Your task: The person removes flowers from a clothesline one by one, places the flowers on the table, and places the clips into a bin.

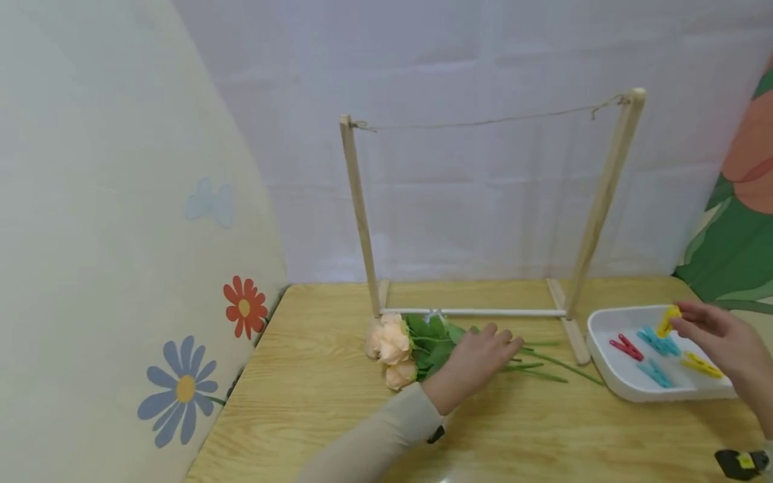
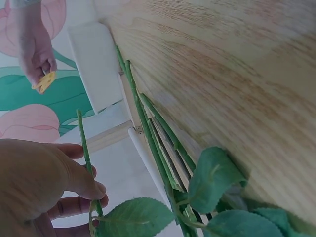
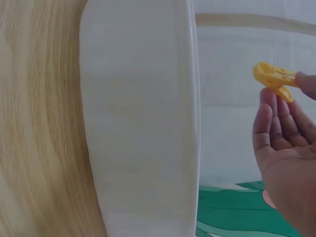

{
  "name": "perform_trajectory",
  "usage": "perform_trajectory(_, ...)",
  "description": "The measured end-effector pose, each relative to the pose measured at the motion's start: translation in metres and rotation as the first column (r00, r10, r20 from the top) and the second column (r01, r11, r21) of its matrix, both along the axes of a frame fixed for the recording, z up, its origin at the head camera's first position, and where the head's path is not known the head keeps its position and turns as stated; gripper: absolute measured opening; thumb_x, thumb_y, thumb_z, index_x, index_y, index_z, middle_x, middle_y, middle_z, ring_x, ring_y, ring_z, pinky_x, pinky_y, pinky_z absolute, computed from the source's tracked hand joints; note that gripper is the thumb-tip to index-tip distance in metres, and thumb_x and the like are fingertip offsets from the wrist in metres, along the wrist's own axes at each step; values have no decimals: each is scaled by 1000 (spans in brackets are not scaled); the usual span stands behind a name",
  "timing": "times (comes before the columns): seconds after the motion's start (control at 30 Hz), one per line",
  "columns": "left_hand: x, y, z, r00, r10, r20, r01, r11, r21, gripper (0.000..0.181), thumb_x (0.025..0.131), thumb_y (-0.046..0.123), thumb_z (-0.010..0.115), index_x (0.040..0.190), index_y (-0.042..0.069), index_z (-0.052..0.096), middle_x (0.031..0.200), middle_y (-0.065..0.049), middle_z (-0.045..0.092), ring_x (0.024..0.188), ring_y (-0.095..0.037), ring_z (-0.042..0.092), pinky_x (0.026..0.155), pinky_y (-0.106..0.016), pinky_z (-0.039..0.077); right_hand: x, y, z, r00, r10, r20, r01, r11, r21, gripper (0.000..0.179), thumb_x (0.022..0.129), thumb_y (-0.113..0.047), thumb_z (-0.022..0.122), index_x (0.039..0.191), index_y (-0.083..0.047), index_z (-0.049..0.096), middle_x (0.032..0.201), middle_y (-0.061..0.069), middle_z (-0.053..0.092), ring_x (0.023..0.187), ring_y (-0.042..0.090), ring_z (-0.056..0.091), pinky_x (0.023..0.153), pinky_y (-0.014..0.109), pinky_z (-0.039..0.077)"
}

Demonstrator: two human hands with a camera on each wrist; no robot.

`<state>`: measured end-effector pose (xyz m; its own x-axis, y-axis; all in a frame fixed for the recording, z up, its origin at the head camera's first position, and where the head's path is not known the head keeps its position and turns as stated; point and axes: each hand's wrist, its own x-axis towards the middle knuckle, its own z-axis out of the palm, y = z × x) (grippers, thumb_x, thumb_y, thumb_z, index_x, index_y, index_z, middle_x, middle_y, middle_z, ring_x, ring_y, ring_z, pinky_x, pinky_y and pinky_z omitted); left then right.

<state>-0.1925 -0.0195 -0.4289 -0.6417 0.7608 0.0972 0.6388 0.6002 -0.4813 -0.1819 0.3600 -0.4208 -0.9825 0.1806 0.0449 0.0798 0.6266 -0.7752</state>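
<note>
My left hand (image 1: 480, 362) is at the pile of artificial flowers on the table; in the left wrist view its thumb and fingers pinch one green flower stem (image 2: 84, 143), held apart from the other stems (image 2: 158, 143). Peach blooms (image 1: 391, 345) lie to the left of that hand, with green leaves (image 2: 136, 217) beside it. Above the white tray (image 1: 610, 382), my right hand (image 1: 721, 335) pinches a yellow clothespin (image 3: 276, 79) between thumb and fingers. In the tray lie a red clothespin (image 1: 627, 347), blue clothespins (image 1: 655, 372) and another yellow clothespin.
A wooden frame (image 1: 594, 221) stands behind the flowers, a thin string (image 1: 483, 123) tied across its top and a white rod (image 1: 477, 312) near its base. A painted wall (image 1: 121, 201) borders the wooden table (image 1: 290, 429) on the left; a pale cloth (image 1: 423, 201) hangs behind.
</note>
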Motion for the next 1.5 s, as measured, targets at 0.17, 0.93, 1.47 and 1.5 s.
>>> perform_trajectory(0.17, 0, 2, -3, 1000, 6, 8, -6, 1000, -22, 49, 93, 13, 73, 135, 28, 54, 114, 13, 62, 93, -9, 57, 55, -19, 47, 1, 7, -2, 999, 12, 39, -15, 996, 83, 66, 105, -39, 52, 143, 14, 42, 125, 35, 54, 82, -4, 54, 59, 14, 44)
perform_trajectory(0.93, -2, 5, -18, 998, 3, 57, -1, 999, -35, 37, 97, 22, 70, 132, 31, 61, 121, 14, 65, 98, -8, 60, 58, -17, 50, -5, 23, -20, 966, 245, 76, -252, 845, 473, 40, 90, -12, 74, 106, 22, 61, 81, 17, 64, 70, 25, 60, 61, 38, 51)
perform_trajectory(1.47, 1, -8, 0, 1000, -27, -1, 27, 999, 23, 25, 104, 27, 59, 128, 30, 62, 118, 11, 63, 106, -12, 59, 85, -29, 55, -15, 7, -10, 953, 293, 84, -296, 824, 483, 46, 94, -19, 72, 113, 21, 60, 99, 32, 63, 79, 35, 64, 69, 53, 55)
perform_trajectory(1.5, 0, -12, 3, 1000, -29, -8, 29, 999, 37, 25, 104, 29, 58, 128, 29, 62, 120, 10, 63, 108, -12, 59, 88, -29, 55, -15, 4, -8, 951, 299, 76, -297, 823, 485, 46, 95, -20, 72, 114, 21, 60, 101, 34, 63, 81, 37, 64, 70, 54, 55)
